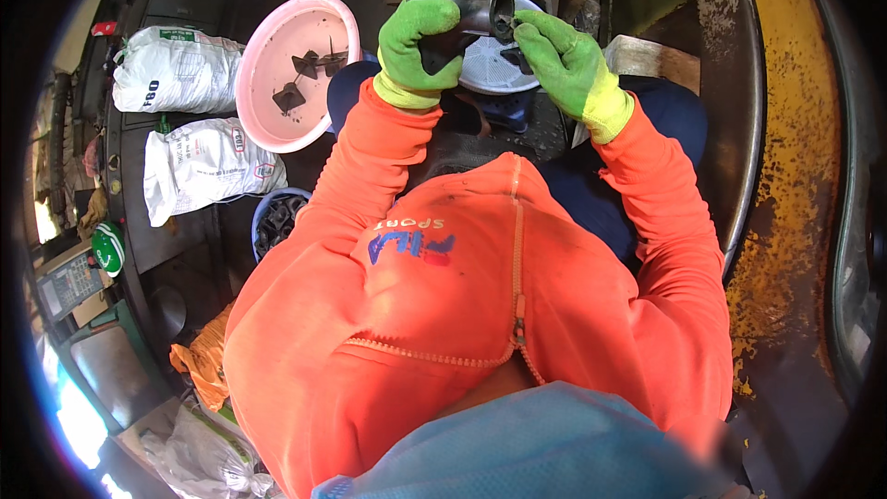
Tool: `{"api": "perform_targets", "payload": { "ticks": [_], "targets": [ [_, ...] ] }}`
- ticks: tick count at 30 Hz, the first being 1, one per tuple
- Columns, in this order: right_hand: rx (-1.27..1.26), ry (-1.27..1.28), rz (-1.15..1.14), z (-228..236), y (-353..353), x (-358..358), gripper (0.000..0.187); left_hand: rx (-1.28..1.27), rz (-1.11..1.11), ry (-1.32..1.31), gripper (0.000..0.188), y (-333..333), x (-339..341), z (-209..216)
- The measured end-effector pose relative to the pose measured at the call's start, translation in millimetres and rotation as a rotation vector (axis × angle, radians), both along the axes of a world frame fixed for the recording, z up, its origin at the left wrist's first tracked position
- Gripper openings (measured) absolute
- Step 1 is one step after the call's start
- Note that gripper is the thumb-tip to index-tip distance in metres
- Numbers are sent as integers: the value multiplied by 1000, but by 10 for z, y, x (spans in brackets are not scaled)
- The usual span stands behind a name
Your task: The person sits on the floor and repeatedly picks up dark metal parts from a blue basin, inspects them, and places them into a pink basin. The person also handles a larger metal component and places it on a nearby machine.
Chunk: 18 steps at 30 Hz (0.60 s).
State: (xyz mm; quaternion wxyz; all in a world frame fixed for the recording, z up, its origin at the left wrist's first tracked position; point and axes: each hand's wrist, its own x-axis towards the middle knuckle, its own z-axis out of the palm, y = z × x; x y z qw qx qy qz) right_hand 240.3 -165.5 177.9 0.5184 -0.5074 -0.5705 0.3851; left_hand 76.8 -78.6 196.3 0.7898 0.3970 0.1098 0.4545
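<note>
Clearly, the biggest thing I have on the feed is the wearer's orange zip jacket [407, 314], its two sleeves reaching up toward the work. Along the right side I see a yellow metal panel [790, 185], its paint heavily flaked and rusted. On the left stands a round pink basin [261, 46], with a few dark angular pieces [288, 98] lying apart from one another inside it. Just beyond the basin's left side I can make out two white printed sacks [180, 71], one lying nearer the wearer than the other. The right hand [565, 65], in a green glove with a yellow cuff, has its thumb and forefinger close together at the open end of the black tubular part — whether they pinch some small piece there, I cannot tell. The left hand [420, 48], gloved the same way, is curled around the other side of that black tubular part [476, 7], which is held up in front of the wearer's chest, between the hands. Partly covered behind it sits a pale perforated basket [488, 72], and down by the left sleeve is a small blue tub [255, 226] of black parts [277, 220].
</note>
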Motion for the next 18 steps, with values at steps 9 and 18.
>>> {"api": "perform_targets", "payload": {
  "ticks": [9, 18],
  "targets": [
    [-118, 164, 122, 173, -78, -19, 29, 313, 97, -88, 85, 57, 158, -23],
    [-589, 788, 244, 468, -234, 51, 35, 1368, 446, 318, 81, 376, 31, -113]
  ]
}}
